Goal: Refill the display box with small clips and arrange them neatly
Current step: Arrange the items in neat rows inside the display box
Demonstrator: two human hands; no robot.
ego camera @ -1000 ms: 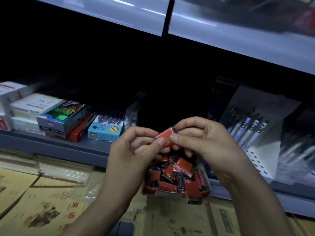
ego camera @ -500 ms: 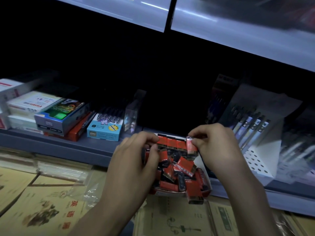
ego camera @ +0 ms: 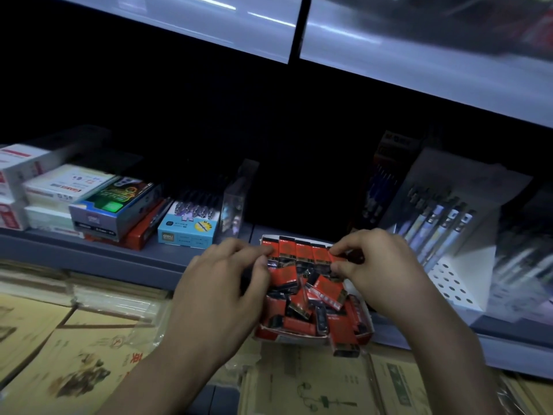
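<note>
A red display box (ego camera: pixel 287 333) sits on the grey shelf edge, full of small red-and-black clip packs. Several packs stand in a neat row (ego camera: pixel 302 252) along its far wall; the others lie in a loose heap (ego camera: pixel 314 298) below. My left hand (ego camera: pixel 223 290) is at the left end of the row, its fingertips curled against the first pack. My right hand (ego camera: pixel 375 271) pinches the pack at the right end of the row (ego camera: pixel 338 256) between thumb and forefinger.
On the shelf (ego camera: pixel 125 256) to the left are stacked stationery boxes (ego camera: pixel 110 205) and a light-blue box (ego camera: pixel 187 229). A white perforated pen display (ego camera: pixel 449 265) stands right of the hands. Brown paper-covered books (ego camera: pixel 59 354) lie below. Another shelf (ego camera: pixel 389 49) hangs overhead.
Both hands came down from chest height with one red pack and set it at the right end of the row. The camera view shifted slightly.
</note>
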